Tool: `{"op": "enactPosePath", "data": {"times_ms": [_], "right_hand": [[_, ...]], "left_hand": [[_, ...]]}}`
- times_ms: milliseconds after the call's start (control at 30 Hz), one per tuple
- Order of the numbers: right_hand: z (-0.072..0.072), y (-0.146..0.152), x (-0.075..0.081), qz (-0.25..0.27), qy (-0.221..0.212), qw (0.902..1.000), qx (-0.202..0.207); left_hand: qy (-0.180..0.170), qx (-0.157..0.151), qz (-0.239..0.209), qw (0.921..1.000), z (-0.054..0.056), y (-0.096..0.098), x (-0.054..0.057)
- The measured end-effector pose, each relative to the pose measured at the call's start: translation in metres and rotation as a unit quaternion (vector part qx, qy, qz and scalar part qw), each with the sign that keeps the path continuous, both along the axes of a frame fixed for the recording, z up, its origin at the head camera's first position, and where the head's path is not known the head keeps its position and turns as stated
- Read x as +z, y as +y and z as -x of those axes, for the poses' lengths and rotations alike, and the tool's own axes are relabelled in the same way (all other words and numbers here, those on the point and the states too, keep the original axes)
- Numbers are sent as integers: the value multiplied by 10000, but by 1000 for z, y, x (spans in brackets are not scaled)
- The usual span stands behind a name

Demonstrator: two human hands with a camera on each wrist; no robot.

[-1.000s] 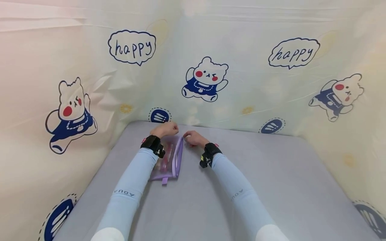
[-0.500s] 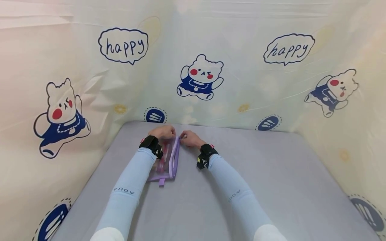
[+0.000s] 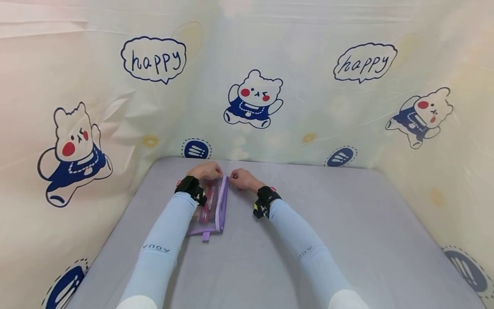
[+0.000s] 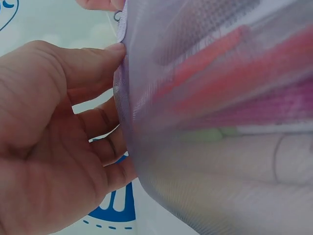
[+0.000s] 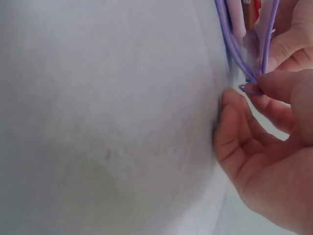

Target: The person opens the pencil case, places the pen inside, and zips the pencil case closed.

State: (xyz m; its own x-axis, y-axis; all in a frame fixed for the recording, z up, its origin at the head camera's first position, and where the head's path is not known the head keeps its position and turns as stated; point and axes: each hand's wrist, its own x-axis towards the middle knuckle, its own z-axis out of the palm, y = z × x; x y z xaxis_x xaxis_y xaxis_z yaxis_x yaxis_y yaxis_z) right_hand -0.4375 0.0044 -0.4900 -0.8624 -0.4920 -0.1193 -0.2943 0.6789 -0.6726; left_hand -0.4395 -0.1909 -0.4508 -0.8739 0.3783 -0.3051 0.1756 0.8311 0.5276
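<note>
A see-through mesh zip pouch (image 3: 216,216) with purple edging lies on the table, its open zip side facing right. Red and pink pens (image 4: 210,58) show through its mesh in the left wrist view. My left hand (image 3: 206,171) pinches the pouch's far edge between thumb and fingers. At the far end of the zip, my right hand (image 3: 244,179) pinches the small zipper tab (image 5: 250,89) between thumb and forefinger, its other fingers curled loosely. In the right wrist view the two zip edges stand apart, and pen ends poke up between them.
The grey table (image 3: 328,223) stretches to the right and in front of the pouch. Behind it hangs a pale curtain (image 3: 301,98) printed with bears and "happy" bubbles. A purple loop tab (image 3: 206,236) sticks out from the pouch's near edge.
My left hand has come down onto the pouch's far edge beside the zip end. The right hand stays at the zip end. The head view has shifted slightly.
</note>
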Motion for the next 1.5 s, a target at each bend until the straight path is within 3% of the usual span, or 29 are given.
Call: {"op": "enactPosePath", "data": {"times_ms": [200,400,567,767,900,1133,1267,1500], "right_hand": [[-11,-8,5,-576,357,9972,305],[-20,-13,12,-579,287,9976,255],[-25,-15,7,-762,389,9959,278],[-31,-14,-2,-738,269,9968,173],[-33,-14,-2,-738,431,9961,214],[-36,-15,0,-798,677,9941,296],[-44,-14,4,-836,843,9920,440],[-63,-10,13,-869,1041,9894,521]], "left_hand": [[-138,-19,-47,9999,-1,-5,-4],[90,-145,-41,9998,-1,-6,-7],[-170,0,-147,9997,-6,-3,-11],[-179,49,-188,9997,-7,-1,-22],[-305,200,-357,9987,-6,1,-26],[-413,570,-503,9963,-3,4,-23],[-264,483,-439,9975,-1,4,-21],[-357,546,-534,9964,2,10,-14]]}}
